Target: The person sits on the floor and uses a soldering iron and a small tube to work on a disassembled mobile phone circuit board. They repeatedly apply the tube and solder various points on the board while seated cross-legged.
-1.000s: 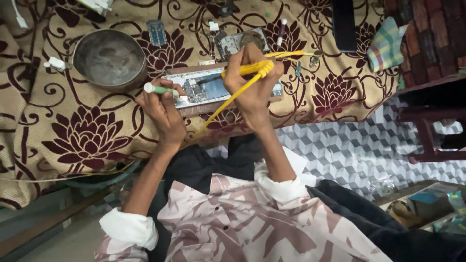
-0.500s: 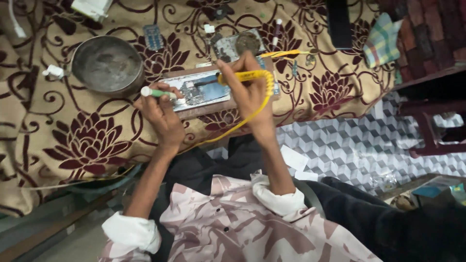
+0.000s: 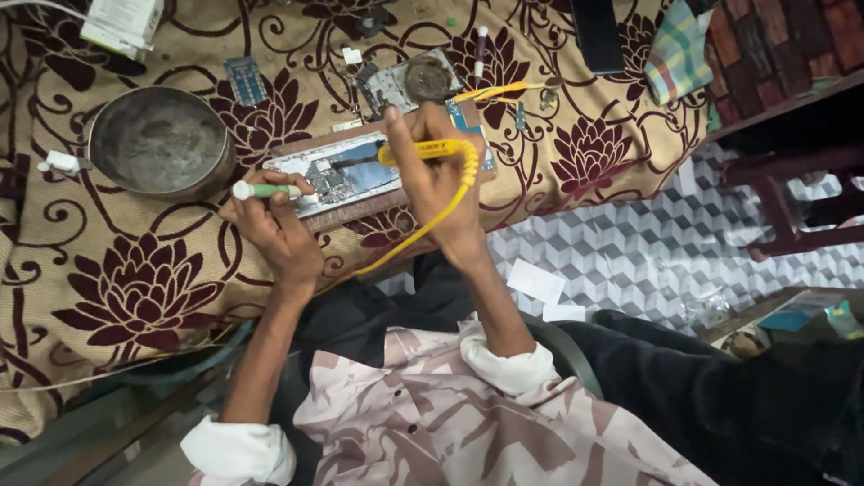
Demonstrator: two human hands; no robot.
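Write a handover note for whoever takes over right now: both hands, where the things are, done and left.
Left hand: holds a slim green pen-shaped tool with a white cap, resting at the left end of the opened phone.
Right hand: grips the yellow-handled soldering iron, its dark tip on the board inside the phone.
Opened phone with exposed circuit board: lies on a brown wooden block on the floral cloth; round grey metal bowl to its left.
Done: phone back is off.
Left: work at the board appears under way; phone not closed.
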